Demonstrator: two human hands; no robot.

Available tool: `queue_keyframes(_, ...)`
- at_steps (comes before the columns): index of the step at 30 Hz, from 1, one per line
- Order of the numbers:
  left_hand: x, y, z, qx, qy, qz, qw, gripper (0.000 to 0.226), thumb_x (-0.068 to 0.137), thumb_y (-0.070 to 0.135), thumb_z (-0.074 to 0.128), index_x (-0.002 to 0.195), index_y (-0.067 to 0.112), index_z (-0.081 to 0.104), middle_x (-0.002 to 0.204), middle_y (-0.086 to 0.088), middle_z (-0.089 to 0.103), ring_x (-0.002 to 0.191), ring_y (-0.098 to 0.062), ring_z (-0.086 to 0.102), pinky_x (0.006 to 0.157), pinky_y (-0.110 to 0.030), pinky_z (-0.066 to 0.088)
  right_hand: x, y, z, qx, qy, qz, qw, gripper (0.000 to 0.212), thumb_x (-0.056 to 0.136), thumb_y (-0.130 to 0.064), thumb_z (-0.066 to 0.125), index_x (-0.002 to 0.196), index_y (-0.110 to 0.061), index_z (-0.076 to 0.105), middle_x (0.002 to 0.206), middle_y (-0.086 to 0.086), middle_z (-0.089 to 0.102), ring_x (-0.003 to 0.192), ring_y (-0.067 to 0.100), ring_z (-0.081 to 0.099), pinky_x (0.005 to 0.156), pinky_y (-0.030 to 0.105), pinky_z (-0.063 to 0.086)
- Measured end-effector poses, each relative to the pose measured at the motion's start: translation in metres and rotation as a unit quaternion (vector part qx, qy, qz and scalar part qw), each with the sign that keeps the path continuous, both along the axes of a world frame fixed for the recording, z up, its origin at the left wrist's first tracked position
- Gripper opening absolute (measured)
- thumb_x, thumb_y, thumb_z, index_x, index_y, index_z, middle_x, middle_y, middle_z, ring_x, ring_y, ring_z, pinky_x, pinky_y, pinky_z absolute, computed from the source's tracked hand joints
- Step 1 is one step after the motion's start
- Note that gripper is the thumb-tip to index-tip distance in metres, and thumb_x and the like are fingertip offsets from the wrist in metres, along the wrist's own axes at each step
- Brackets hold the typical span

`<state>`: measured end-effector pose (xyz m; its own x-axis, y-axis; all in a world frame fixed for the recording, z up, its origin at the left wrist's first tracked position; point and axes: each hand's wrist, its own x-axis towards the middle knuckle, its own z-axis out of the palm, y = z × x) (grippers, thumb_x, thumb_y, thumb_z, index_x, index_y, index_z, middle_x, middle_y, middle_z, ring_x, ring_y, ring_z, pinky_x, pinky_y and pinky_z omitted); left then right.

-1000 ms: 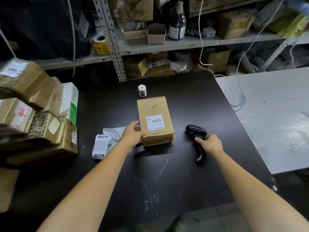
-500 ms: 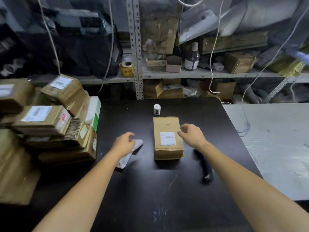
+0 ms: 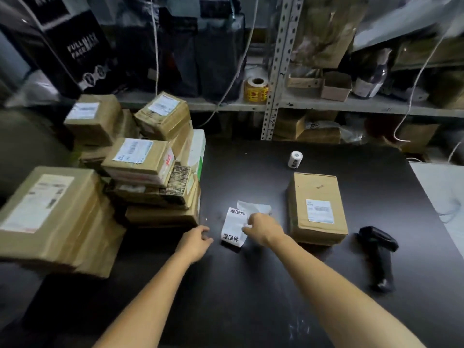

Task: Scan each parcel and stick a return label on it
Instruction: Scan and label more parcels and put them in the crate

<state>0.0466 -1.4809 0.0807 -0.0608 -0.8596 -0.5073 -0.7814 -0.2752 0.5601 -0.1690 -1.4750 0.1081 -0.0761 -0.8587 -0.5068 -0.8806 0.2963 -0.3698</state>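
Note:
A brown cardboard parcel (image 3: pixel 316 209) with a white shipping label lies flat on the black table (image 3: pixel 251 297). To its left lies a white strip of return labels (image 3: pixel 232 227) printed with black characters. My right hand (image 3: pixel 262 228) is over the strip's right edge and its fingertips pinch the paper. My left hand (image 3: pixel 197 241) hovers just left of the strip with loosely curled fingers and holds nothing. The black handheld scanner (image 3: pixel 378 254) lies on the table to the right of the parcel.
A pile of several taped brown parcels (image 3: pixel 140 167) fills the table's left side. A small white label roll (image 3: pixel 295 159) stands behind the parcel. Metal shelving (image 3: pixel 273 71) at the back holds boxes, a yellow tape roll (image 3: pixel 256 89) and a bottle. A white table (image 3: pixel 442 187) adjoins at right.
My right hand let go of the scanner, passed over the parcel and moved left onto the label strip. My left hand left the parcel and drew back left of the strip. View swung left.

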Motion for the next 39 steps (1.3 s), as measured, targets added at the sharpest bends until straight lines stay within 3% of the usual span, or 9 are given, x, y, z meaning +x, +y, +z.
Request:
queue_keyframes(4, -0.016, 0.000, -0.020, 0.017, 0.042, -0.022, 0.999, 0.037, 0.085, 0.018, 0.074, 0.120, 0.011, 0.065, 0.114, -0.005, 0.070, 0.106, -0.017, 0.064, 0.091, -0.019, 0.043, 0.006, -0.001, -0.027, 0.067, -0.054, -0.060, 0.994, 0.020, 0.089, -0.034, 0.063, 0.086, -0.015, 0.057, 0.101, 0.015, 0.070, 0.096, 0.032, 0.065, 0.072, 0.031, 0.045)
queue_keyframes(9, -0.031, -0.011, -0.025, -0.024, 0.073, -0.016, 0.997, 0.012, 0.088, 0.015, 0.069, 0.099, 0.010, 0.069, 0.103, -0.004, 0.072, 0.093, -0.016, 0.063, 0.074, -0.019, 0.040, 0.008, -0.005, -0.029, 0.071, -0.260, -0.201, 0.942, 0.017, 0.090, -0.013, 0.064, 0.076, -0.011, 0.054, 0.070, 0.011, 0.060, 0.062, 0.022, 0.056, 0.050, 0.024, 0.042)
queue_keyframes(15, -0.038, -0.026, -0.013, 0.021, 0.205, 0.034, 0.978, 0.019, 0.084, 0.004, 0.072, 0.102, 0.006, 0.066, 0.101, -0.014, 0.071, 0.098, -0.029, 0.067, 0.096, -0.038, 0.051, -0.002, -0.019, -0.008, -0.033, -0.348, -0.299, 0.888, 0.032, 0.093, -0.002, 0.062, 0.065, -0.010, 0.050, 0.054, 0.005, 0.051, 0.051, 0.016, 0.049, 0.050, 0.023, 0.050)
queue_keyframes(20, -0.046, -0.032, -0.007, 0.029, 0.220, 0.035, 0.974, 0.013, 0.086, 0.006, 0.070, 0.099, 0.005, 0.067, 0.098, -0.016, 0.070, 0.089, -0.026, 0.067, 0.088, -0.037, 0.056, -0.012, -0.027, 0.001, -0.062, -0.329, -0.318, 0.887, 0.027, 0.092, -0.004, 0.064, 0.068, -0.009, 0.053, 0.065, 0.009, 0.057, 0.047, 0.013, 0.055, 0.055, 0.028, 0.053)
queue_keyframes(23, -0.048, -0.036, -0.007, 0.014, 0.218, 0.033, 0.975, 0.008, 0.088, 0.010, 0.070, 0.095, 0.012, 0.067, 0.092, -0.006, 0.066, 0.083, -0.016, 0.060, 0.079, -0.027, 0.051, -0.016, -0.027, 0.001, -0.097, -0.190, -0.279, 0.936, 0.015, 0.086, -0.016, 0.071, 0.091, -0.012, 0.058, 0.084, 0.005, 0.062, 0.072, 0.021, 0.061, 0.072, 0.035, 0.051)
queue_keyframes(26, -0.052, -0.037, -0.007, 0.007, 0.219, 0.026, 0.975, 0.009, 0.088, 0.011, 0.069, 0.093, 0.017, 0.067, 0.088, -0.001, 0.064, 0.083, -0.013, 0.057, 0.073, -0.019, 0.043, -0.015, -0.024, 0.005, -0.161, -0.095, -0.170, 0.968, 0.015, 0.085, -0.024, 0.070, 0.097, -0.020, 0.061, 0.085, -0.006, 0.060, 0.080, 0.015, 0.058, 0.073, 0.029, 0.043)
queue_keyframes(30, -0.057, -0.037, -0.006, 0.004, 0.231, 0.042, 0.972, 0.009, 0.088, 0.014, 0.071, 0.096, 0.016, 0.069, 0.094, 0.000, 0.067, 0.086, -0.010, 0.060, 0.071, -0.014, 0.045, -0.004, -0.025, 0.005, -0.150, -0.074, -0.026, 0.986, 0.006, 0.085, -0.025, 0.066, 0.087, -0.024, 0.071, 0.092, -0.005, 0.067, 0.084, 0.014, 0.061, 0.073, 0.030, 0.048)
queue_keyframes(34, -0.060, -0.038, -0.001, 0.010, 0.272, 0.061, 0.960, 0.018, 0.089, 0.009, 0.069, 0.106, 0.004, 0.070, 0.104, -0.005, 0.069, 0.093, -0.013, 0.062, 0.061, -0.004, 0.046, 0.001, -0.026, 0.002, -0.142, -0.077, -0.006, 0.987, 0.014, 0.088, -0.033, 0.064, 0.088, -0.026, 0.076, 0.092, -0.005, 0.070, 0.084, 0.013, 0.063, 0.070, 0.030, 0.050)
queue_keyframes(39, -0.057, -0.039, 0.000, 0.012, 0.280, 0.051, 0.958, 0.021, 0.088, 0.007, 0.070, 0.108, 0.003, 0.071, 0.101, 0.005, 0.066, 0.094, -0.007, 0.062, 0.073, -0.008, 0.046, -0.001, -0.030, -0.002, -0.135, -0.074, 0.011, 0.988, 0.018, 0.090, -0.034, 0.065, 0.095, -0.022, 0.076, 0.091, -0.002, 0.073, 0.084, 0.016, 0.065, 0.071, 0.031, 0.052)
